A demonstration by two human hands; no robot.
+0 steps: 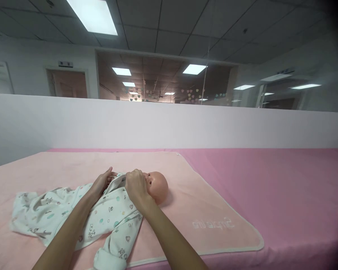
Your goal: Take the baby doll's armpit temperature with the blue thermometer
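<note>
A baby doll (158, 185) lies on its back, head to the right, dressed in a white printed romper (109, 215). My right hand (135, 186) is closed on the romper's collar just below the doll's chin and hides part of its face. Over the doll's chest, my left hand (103, 183) has its fingers curled at the raised front edge of the romper, thumb pointing up. One sleeve (121, 240) stretches toward the near edge. The romper's legs spread out to the left, partly behind my left forearm.
Under the doll is a peach mat (186, 202) with pale edging and lettering, laid over a pink sheet (284, 195). A white partition (169, 123) runs along the back, with windows and a doorway beyond it.
</note>
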